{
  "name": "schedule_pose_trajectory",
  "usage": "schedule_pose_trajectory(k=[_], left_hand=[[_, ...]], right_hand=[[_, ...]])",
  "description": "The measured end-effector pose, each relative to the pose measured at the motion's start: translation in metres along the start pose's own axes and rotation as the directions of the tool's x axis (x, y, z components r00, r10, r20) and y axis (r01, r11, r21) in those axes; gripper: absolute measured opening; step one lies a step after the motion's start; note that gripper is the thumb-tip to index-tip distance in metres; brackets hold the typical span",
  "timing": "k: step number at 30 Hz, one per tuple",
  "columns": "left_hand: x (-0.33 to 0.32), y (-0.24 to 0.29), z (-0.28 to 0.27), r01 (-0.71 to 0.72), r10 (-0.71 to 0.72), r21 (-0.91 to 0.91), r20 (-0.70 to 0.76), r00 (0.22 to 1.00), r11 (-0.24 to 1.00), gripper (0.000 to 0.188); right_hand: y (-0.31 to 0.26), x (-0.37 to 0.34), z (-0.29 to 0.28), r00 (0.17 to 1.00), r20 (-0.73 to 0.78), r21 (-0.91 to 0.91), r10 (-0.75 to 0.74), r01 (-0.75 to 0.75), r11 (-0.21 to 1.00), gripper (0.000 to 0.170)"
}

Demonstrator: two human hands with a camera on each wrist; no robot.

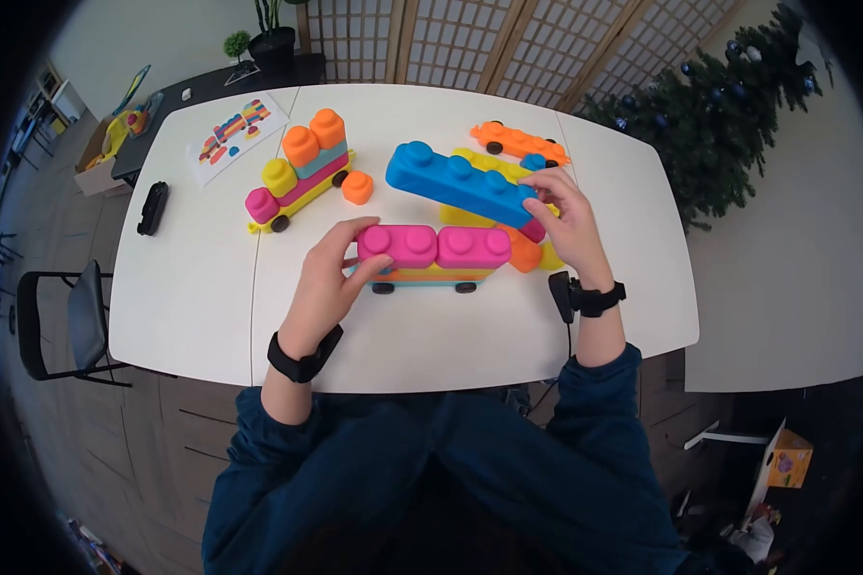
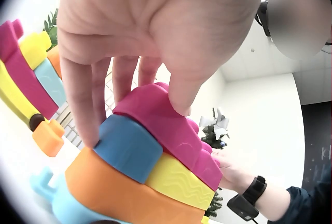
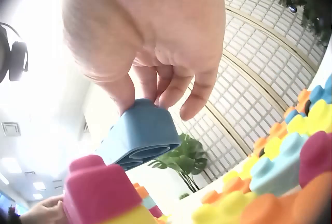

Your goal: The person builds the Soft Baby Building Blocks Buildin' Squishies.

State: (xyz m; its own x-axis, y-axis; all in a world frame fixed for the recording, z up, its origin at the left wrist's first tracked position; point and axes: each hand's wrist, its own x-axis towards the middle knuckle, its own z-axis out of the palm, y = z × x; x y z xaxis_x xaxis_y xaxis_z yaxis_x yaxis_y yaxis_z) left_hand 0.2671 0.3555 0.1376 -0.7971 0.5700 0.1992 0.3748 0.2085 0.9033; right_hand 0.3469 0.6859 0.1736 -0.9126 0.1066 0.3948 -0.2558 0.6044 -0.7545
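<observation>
Head: grips two pink bricks (image 1: 410,254) with the left hand (image 1: 328,273), near the middle of the near edge of the table (image 1: 403,350), atop other bricks (image 1: 446,273) on a light-blue wheeled base (image 1: 427,284); pinches one end of a long blue brick (image 1: 455,184) in the right hand (image 1: 575,225), raised and tilted, with the other end toward the far edge. Shows a yellow wheeled base (image 1: 309,205) left of centre, a loose orange brick (image 1: 357,188) just beside it, an orange wheeled base (image 1: 518,141) toward the far-right corner, a picture sheet (image 1: 243,129) at the far-left corner

Left wrist: straddles the pink bricks with thumb (image 2: 181,91) and fingers (image 2: 80,97), over a short blue brick (image 2: 129,146) and a yellow brick (image 2: 179,177)

Right wrist: holds the long blue brick by thumb and fingertips, hollow underside showing
</observation>
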Motion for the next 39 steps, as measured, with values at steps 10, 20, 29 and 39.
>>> schedule_pose_trajectory(k=[10, 20, 29, 39], left_hand=[[-0.004, 0.007, -0.005, -0.232, 0.214, -0.065, -0.208, 0.954, 0.971, 0.059], [-0.003, 0.012, -0.001, -0.168, 0.158, -0.036, -0.193, 0.968, 0.985, 0.045], [0.005, 0.01, -0.001, -0.11, 0.103, -0.029, -0.167, 0.981, 0.994, 0.045], [-0.001, -0.001, 0.003, -0.104, 0.101, -0.016, -0.149, 0.984, 0.994, 0.045]], right_hand=[[-0.043, -0.014, 0.006, 0.981, 0.115, 0.009, -0.156, 0.156, 0.988, 0.025], [-0.039, -0.022, 0.015, 0.992, 0.056, -0.04, -0.111, 0.114, 0.993, 0.026], [-0.016, -0.04, 0.036, 0.988, 0.111, 0.294, 0.106, -0.135, 0.946, 0.033], [-0.008, -0.052, 0.054, 0.998, -0.009, 0.33, 0.057, -0.051, 0.943, 0.034]])
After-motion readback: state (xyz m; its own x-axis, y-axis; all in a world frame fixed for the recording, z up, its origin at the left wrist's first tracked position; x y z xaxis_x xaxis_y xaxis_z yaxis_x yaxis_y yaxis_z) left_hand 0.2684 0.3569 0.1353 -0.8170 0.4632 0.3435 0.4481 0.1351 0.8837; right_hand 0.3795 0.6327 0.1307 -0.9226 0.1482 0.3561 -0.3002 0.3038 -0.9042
